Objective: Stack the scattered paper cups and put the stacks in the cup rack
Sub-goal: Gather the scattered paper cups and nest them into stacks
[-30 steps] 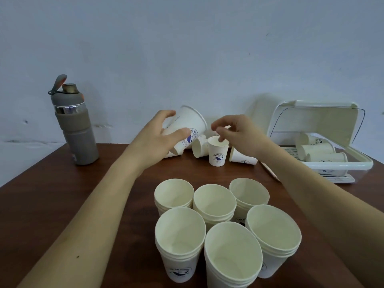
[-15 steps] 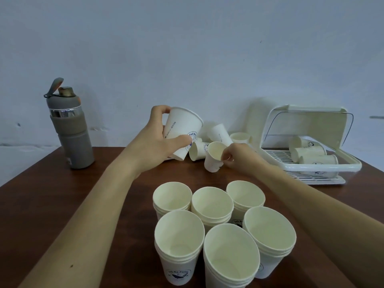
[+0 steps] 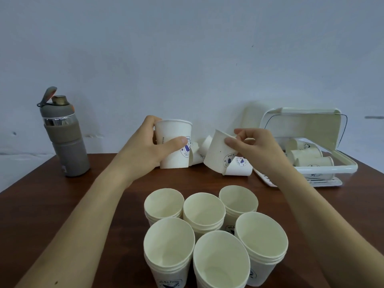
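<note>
Left hand point(image 3: 145, 151) round upright cup point(image 3: 174, 129), right hand point(image 3: 256, 151) pinch-tight on tilted cup point(image 3: 216, 154); blue logos point(image 3: 185, 150), "FOR" legible.

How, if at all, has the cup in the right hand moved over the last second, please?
Yes, upward: the cup stood on the table, and the right hand now holds it tilted, clear of the wood.

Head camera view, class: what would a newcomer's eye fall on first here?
Six stacks of white paper cups crowd the near middle of the brown table. Behind them the left hand holds an upright cup while the right hand pinches a tilted cup by its rim. A white cup rack holding sideways cups sits far right, a grey bottle far left.
</note>
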A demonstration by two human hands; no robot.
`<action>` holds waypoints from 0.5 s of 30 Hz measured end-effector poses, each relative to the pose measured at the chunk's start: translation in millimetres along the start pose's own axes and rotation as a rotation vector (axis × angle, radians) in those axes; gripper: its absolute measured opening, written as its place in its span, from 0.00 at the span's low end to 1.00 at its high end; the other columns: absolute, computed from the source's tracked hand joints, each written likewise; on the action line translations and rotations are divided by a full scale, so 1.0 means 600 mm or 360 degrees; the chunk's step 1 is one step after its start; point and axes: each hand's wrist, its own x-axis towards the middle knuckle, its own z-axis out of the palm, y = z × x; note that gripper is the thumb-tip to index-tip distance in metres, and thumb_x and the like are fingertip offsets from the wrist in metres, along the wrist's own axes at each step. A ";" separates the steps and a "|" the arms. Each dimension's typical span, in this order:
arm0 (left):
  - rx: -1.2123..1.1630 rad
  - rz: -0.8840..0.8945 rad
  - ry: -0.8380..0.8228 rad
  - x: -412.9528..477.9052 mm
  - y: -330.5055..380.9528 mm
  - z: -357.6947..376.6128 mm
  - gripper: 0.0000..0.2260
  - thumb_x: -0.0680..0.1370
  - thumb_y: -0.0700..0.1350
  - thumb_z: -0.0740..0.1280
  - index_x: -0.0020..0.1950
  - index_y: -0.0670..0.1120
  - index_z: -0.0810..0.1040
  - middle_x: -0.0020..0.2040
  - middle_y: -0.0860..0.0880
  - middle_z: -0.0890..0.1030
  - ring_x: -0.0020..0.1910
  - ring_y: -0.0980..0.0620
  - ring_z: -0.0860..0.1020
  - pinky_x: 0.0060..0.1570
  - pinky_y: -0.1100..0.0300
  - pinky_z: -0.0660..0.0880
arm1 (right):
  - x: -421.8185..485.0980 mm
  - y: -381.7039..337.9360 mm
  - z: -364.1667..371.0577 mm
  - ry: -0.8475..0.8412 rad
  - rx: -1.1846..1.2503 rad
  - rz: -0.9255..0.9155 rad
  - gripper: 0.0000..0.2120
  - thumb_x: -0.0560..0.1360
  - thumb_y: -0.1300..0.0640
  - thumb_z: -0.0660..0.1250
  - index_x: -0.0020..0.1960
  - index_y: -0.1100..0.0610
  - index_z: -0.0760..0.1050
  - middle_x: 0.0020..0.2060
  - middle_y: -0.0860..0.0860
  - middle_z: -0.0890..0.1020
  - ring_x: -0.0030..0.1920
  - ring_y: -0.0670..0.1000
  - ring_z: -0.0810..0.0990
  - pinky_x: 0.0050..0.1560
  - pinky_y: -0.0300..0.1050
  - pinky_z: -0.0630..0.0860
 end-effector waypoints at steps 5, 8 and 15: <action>0.0064 0.0092 -0.0028 -0.002 0.007 -0.008 0.25 0.64 0.59 0.81 0.53 0.51 0.75 0.46 0.56 0.82 0.43 0.62 0.82 0.37 0.63 0.81 | -0.006 -0.026 -0.014 -0.0059 -0.0062 -0.0055 0.20 0.73 0.48 0.73 0.32 0.61 0.72 0.49 0.51 0.87 0.59 0.36 0.80 0.59 0.53 0.77; 0.0117 0.0130 -0.0075 -0.005 0.013 -0.010 0.28 0.59 0.64 0.79 0.50 0.50 0.77 0.45 0.56 0.83 0.43 0.60 0.82 0.37 0.66 0.80 | -0.012 -0.038 -0.027 -0.0067 -0.0122 -0.0113 0.22 0.73 0.44 0.72 0.30 0.58 0.69 0.45 0.45 0.87 0.51 0.40 0.84 0.48 0.53 0.79; 0.0186 0.0194 -0.0301 -0.013 0.023 -0.020 0.23 0.61 0.61 0.77 0.49 0.51 0.77 0.40 0.56 0.83 0.38 0.60 0.81 0.35 0.66 0.77 | -0.026 -0.055 -0.060 -0.0183 -0.0229 -0.0233 0.24 0.69 0.36 0.68 0.44 0.58 0.82 0.42 0.59 0.86 0.37 0.56 0.81 0.41 0.55 0.79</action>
